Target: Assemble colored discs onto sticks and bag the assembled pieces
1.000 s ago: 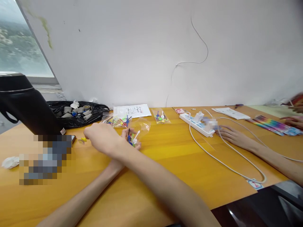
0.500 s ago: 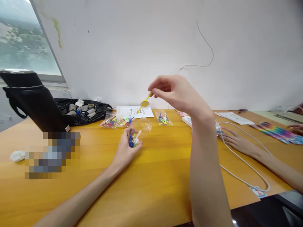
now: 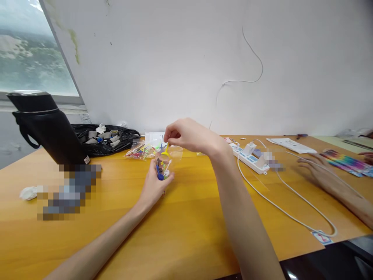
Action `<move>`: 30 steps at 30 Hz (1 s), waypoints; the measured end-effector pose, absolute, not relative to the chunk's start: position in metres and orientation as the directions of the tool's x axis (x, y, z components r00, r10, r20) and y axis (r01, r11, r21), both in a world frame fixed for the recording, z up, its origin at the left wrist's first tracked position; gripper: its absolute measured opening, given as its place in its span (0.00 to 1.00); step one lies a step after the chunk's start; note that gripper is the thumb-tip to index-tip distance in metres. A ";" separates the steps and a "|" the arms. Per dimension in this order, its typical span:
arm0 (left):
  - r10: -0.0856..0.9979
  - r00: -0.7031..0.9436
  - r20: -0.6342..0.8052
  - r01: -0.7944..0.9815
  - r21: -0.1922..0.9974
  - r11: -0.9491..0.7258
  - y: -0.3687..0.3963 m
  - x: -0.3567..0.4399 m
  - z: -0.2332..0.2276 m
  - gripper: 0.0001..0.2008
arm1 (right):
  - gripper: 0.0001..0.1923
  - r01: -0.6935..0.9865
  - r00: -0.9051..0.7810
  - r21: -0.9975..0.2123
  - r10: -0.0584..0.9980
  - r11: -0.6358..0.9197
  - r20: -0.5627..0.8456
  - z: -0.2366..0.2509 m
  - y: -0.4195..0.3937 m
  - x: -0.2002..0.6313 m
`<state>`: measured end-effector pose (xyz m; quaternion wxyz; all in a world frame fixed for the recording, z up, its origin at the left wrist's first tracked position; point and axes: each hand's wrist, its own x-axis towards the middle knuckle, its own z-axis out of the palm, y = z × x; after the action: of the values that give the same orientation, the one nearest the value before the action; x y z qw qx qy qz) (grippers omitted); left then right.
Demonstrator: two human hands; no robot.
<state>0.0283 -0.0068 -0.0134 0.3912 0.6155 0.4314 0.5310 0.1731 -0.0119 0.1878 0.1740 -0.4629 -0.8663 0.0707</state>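
Note:
My left hand (image 3: 154,186) holds a small clear plastic bag (image 3: 164,166) upright on the wooden table (image 3: 186,217); blue, white and green plastic pieces show inside it. My right hand (image 3: 189,136) is just above the bag's mouth. Its fingertips pinch a small yellow plastic stick (image 3: 166,149), whose lower end dips into the bag. Behind the bag lies another clear bag of coloured pieces (image 3: 140,151), with a white sheet of paper (image 3: 153,137) beyond it.
A black jug (image 3: 48,128) stands at the left, next to a black bag of grey scraps (image 3: 105,137). A white power strip (image 3: 250,157) with a looping cable (image 3: 291,206) lies at the right. Another person's hand (image 3: 322,173) rests beyond it, near rainbow-coloured packets (image 3: 346,161).
My right hand reached left across the table, lifted a yellow stick high, then lowered it to the bag's mouth. The other person's hand has drawn back to the right.

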 end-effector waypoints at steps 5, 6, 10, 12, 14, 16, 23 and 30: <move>0.945 0.059 0.323 0.080 0.942 -0.327 -0.006 0.029 -0.014 0.26 | 0.12 0.822 -0.515 -0.224 0.851 0.524 0.098 0.179 -0.004 0.163; 0.943 0.062 0.328 0.069 0.941 -0.332 -0.005 0.029 -0.015 0.25 | 0.12 0.825 -0.514 -0.217 0.852 0.522 0.098 0.178 -0.003 0.163; 0.941 0.063 0.334 0.066 0.939 -0.338 -0.004 0.029 -0.018 0.24 | 0.11 0.819 -0.517 -0.230 0.850 0.526 0.104 0.177 -0.003 0.163; 0.939 0.064 0.339 0.057 0.938 -0.343 -0.003 0.029 -0.018 0.25 | 0.10 0.806 -0.525 -0.255 0.844 0.534 0.107 0.178 -0.005 0.162; 0.934 0.060 0.353 0.057 0.933 -0.357 -0.002 0.028 -0.017 0.25 | 0.09 0.788 -0.541 -0.286 0.835 0.545 0.100 0.178 -0.008 0.161; 0.927 0.049 0.371 0.071 0.925 -0.374 -0.002 0.027 -0.015 0.26 | 0.07 0.772 -0.564 -0.313 0.823 0.553 0.064 0.178 -0.009 0.160; 0.942 0.053 0.332 0.089 0.938 -0.335 -0.001 0.024 -0.010 0.33 | 0.08 0.780 -0.578 -0.283 0.816 0.559 0.018 0.173 -0.009 0.166; 0.953 0.157 0.258 -0.020 0.966 -0.258 0.007 0.020 -0.009 0.34 | 0.06 0.755 -0.512 -0.117 0.692 0.645 0.508 0.148 -0.016 0.196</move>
<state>0.0205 0.0073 -0.0093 0.4682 0.5992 0.3893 0.5198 0.1962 -0.0157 0.1479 0.2643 -0.4171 -0.8676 -0.0595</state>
